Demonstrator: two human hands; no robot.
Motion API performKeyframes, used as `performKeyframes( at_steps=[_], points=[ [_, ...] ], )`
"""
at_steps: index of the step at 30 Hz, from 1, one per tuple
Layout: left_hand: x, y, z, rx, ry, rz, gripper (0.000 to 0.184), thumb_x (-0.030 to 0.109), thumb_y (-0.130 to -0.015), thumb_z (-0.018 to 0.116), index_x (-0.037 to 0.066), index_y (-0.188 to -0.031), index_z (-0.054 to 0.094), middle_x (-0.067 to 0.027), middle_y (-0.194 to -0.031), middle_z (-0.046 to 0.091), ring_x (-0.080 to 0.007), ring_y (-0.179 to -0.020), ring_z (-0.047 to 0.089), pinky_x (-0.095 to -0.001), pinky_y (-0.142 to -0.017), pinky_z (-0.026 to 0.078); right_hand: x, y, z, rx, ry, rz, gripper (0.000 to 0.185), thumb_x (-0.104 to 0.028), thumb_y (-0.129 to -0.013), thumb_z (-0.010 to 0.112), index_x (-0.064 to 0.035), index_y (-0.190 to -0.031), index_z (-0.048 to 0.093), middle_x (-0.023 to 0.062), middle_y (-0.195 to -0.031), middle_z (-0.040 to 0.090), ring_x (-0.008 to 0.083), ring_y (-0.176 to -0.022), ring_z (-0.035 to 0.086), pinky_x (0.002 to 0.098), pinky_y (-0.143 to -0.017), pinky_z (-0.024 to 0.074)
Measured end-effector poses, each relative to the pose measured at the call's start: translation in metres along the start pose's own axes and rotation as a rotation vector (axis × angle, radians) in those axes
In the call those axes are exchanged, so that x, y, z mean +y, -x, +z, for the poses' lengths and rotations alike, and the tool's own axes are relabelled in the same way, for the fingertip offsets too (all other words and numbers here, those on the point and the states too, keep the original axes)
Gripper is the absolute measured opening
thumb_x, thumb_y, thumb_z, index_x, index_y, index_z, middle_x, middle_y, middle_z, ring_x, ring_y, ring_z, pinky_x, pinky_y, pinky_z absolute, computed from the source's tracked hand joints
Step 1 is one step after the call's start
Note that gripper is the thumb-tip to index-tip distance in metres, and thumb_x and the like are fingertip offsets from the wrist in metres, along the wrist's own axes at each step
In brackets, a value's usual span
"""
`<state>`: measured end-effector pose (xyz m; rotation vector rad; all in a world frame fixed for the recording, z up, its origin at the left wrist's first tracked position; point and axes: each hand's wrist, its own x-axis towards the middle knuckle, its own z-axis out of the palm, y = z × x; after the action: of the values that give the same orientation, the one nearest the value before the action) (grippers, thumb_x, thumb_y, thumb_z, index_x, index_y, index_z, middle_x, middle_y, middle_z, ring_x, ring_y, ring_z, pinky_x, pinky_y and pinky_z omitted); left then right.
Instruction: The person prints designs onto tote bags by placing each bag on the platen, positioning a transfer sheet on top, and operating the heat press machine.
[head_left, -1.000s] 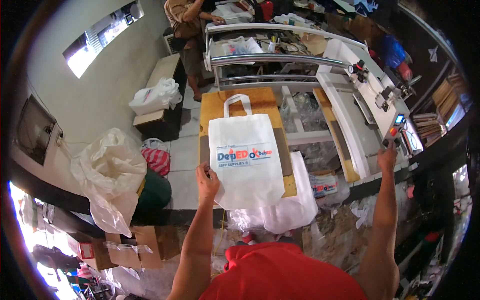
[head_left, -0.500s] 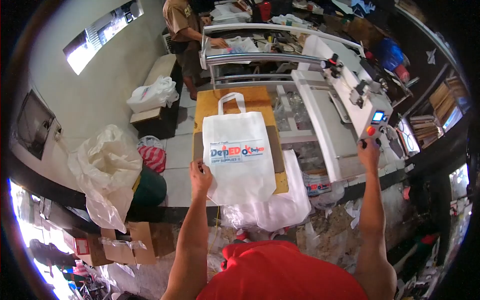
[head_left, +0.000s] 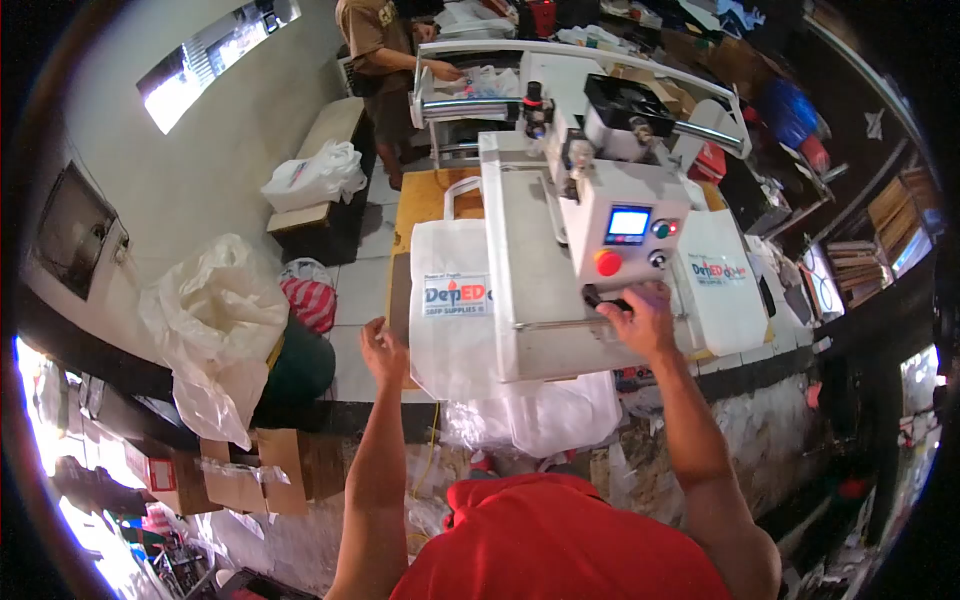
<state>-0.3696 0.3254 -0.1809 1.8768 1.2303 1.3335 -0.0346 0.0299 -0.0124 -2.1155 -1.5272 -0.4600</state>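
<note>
My right hand [head_left: 642, 318] is closed around the black handle [head_left: 592, 296] at the front of the white heat press head [head_left: 630, 185]. The head with its wide flat plate [head_left: 515, 290] hides the right part of a white tote bag [head_left: 445, 350]. That bag lies flat with its loop handle away from me and a printed blue and red sheet [head_left: 455, 296] on its front. My left hand [head_left: 384, 348] is just left of the bag, holding nothing, its fingers loosely bent and apart. Right of the head lies a second white tote bag [head_left: 722, 290] with a similar print.
Clear plastic-wrapped bags [head_left: 560, 412] hang below the front edge. A steel rail [head_left: 708, 135] runs behind the press head. At left stand a white sack [head_left: 215, 320], a green bin [head_left: 302, 362] and a cardboard box [head_left: 275, 480]. Another person [head_left: 385, 60] works at the far table.
My right hand has brought the press head leftward over part of the bag, uncovering the second bag at right. My left hand has drawn back from the bag's left edge.
</note>
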Motion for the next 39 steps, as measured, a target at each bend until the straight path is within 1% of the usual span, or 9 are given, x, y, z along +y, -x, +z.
performKeyframes(
  at_steps=[9, 21, 24, 27, 32, 33, 34, 35, 39],
  points=[
    [-0.097, 0.118, -0.105, 0.028, -0.401, -0.139, 0.019, 0.003, -0.092, 0.051, 0.002, -0.107, 0.062, -0.0167, -0.101, 0.06, -0.0366, -0.101, 0.056, -0.045, -0.087, 0.049, -0.077, -0.028, 0.042, -0.024, -0.28, -0.229, 0.017, -0.017, -0.091, 0.07, -0.0058, -0.103, 0.068, 0.0097, -0.095, 0.071, 0.0307, -0.096, 0.065, 0.0465, -0.09, 0.0432],
    [-0.183, 0.403, -0.168, -0.503, -0.791, -0.539, 0.02, 0.019, -0.088, 0.056, 0.002, -0.092, 0.067, -0.0254, -0.096, 0.071, -0.0473, -0.095, 0.066, -0.0576, -0.082, 0.051, -0.075, -0.016, -0.001, 0.123, -0.597, -0.268, 0.028, 0.003, -0.088, 0.062, -0.0032, -0.115, 0.064, 0.0143, -0.103, 0.07, 0.0356, -0.103, 0.065, 0.0411, -0.082, 0.0543],
    [-0.067, 0.398, -0.129, -0.702, -0.711, -0.701, 0.026, 0.022, -0.09, 0.053, 0.001, -0.097, 0.067, -0.0263, -0.098, 0.071, -0.0495, -0.097, 0.066, -0.0576, -0.085, 0.052, 0.023, 0.045, -0.036, 0.158, -0.586, -0.08, 0.019, 0.004, -0.089, 0.061, -0.0034, -0.105, 0.066, 0.014, -0.096, 0.069, 0.0318, -0.082, 0.069, 0.0371, -0.072, 0.0544],
    [-0.114, 0.449, -0.065, -0.979, -0.509, -0.093, 0.029, 0.025, -0.089, 0.053, 0.002, -0.093, 0.069, -0.0262, -0.096, 0.071, -0.05, -0.097, 0.067, -0.0553, -0.085, 0.053, 0.123, 0.134, -0.064, -0.027, -0.624, 0.26, 0.019, 0.006, -0.086, 0.061, -0.0038, -0.103, 0.064, 0.0144, -0.092, 0.068, 0.0318, -0.081, 0.068, 0.0414, -0.069, 0.0545],
    [0.104, 0.394, 0.13, -1.348, -0.368, -0.409, 0.043, 0.041, -0.084, 0.064, 0.0, -0.073, 0.063, -0.0253, -0.071, 0.064, -0.0405, -0.071, 0.067, -0.0489, -0.064, 0.054, 0.279, 0.301, -0.069, -0.096, -0.458, 0.428, 0.015, 0.002, -0.087, 0.064, -0.0035, -0.101, 0.063, 0.0151, -0.091, 0.067, 0.0314, -0.078, 0.067, 0.0406, -0.064, 0.0527],
    [0.185, 0.372, 0.156, -1.276, -0.278, -0.218, 0.041, 0.041, -0.084, 0.066, 0.001, -0.077, 0.065, -0.0237, -0.075, 0.066, -0.0389, -0.075, 0.068, -0.0487, -0.065, 0.054, 0.302, 0.326, -0.069, -0.122, -0.402, 0.536, 0.015, 0.0, -0.087, 0.065, -0.003, -0.101, 0.062, 0.0155, -0.092, 0.067, 0.0326, -0.081, 0.066, 0.0412, -0.068, 0.0528],
    [0.197, 0.37, 0.195, -1.357, -0.465, 0.391, 0.035, 0.038, -0.089, 0.064, 0.003, -0.089, 0.07, -0.0224, -0.087, 0.072, -0.0366, -0.084, 0.071, -0.048, -0.071, 0.056, 0.326, 0.341, -0.068, -0.135, -0.412, 0.546, 0.015, 0.0, -0.087, 0.065, -0.003, -0.101, 0.062, 0.0155, -0.092, 0.067, 0.0326, -0.081, 0.066, 0.0412, -0.068, 0.0528],
    [0.234, 0.366, 0.217, -1.237, -0.179, -0.062, 0.032, 0.034, -0.092, 0.062, 0.004, -0.098, 0.07, -0.0209, -0.096, 0.073, -0.0348, -0.088, 0.072, -0.0452, -0.074, 0.058, 0.354, 0.348, -0.067, -0.031, -0.27, 0.56, 0.014, -0.003, -0.088, 0.065, -0.002, -0.101, 0.062, 0.0171, -0.095, 0.066, 0.0354, -0.084, 0.065, 0.0447, -0.073, 0.052],
    [0.344, 0.362, 0.305, -1.039, 0.046, -0.461, 0.028, 0.028, -0.092, 0.065, 0.003, -0.106, 0.069, -0.022, -0.094, 0.073, -0.0342, -0.086, 0.072, -0.042, -0.077, 0.059, 0.449, 0.284, -0.08, 0.273, -0.069, 0.675, 0.034, -0.018, -0.089, 0.067, 0.0048, -0.114, 0.06, 0.0264, -0.103, 0.064, 0.0463, -0.098, 0.061, 0.0558, -0.089, 0.047]
  ],
)
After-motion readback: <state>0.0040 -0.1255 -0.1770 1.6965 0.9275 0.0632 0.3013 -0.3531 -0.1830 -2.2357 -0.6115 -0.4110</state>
